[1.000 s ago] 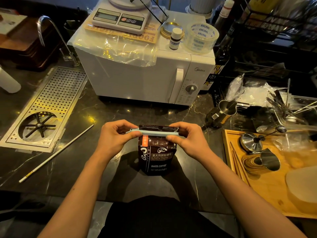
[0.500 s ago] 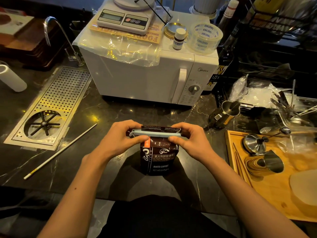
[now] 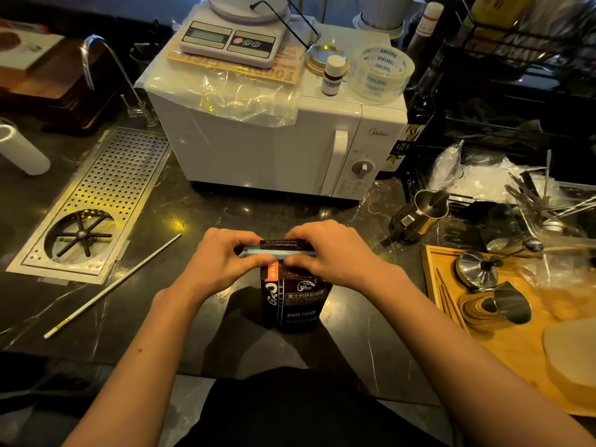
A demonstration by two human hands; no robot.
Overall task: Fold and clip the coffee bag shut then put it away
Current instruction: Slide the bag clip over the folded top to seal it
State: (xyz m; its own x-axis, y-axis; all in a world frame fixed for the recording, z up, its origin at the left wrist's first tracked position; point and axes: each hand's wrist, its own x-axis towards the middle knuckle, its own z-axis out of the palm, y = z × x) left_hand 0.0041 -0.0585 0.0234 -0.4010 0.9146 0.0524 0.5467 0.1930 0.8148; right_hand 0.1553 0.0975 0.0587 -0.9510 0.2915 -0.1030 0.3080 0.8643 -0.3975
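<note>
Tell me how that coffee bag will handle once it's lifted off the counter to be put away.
The coffee bag stands upright unaided on a flat base, so it probably holds beans and has some weight. Its creased foil-like body looks pliable and should give under squeezing. With the pale blue clip pressed across the folded top by the left hand and right hand, spilling seems unlikely.

Both bare forearms reach forward and converge at the middle. The left hand (image 3: 222, 262) and right hand (image 3: 329, 250) sit nearly touching, knuckles up, fingers (image 3: 258, 262) curled and pinched closed.
</note>
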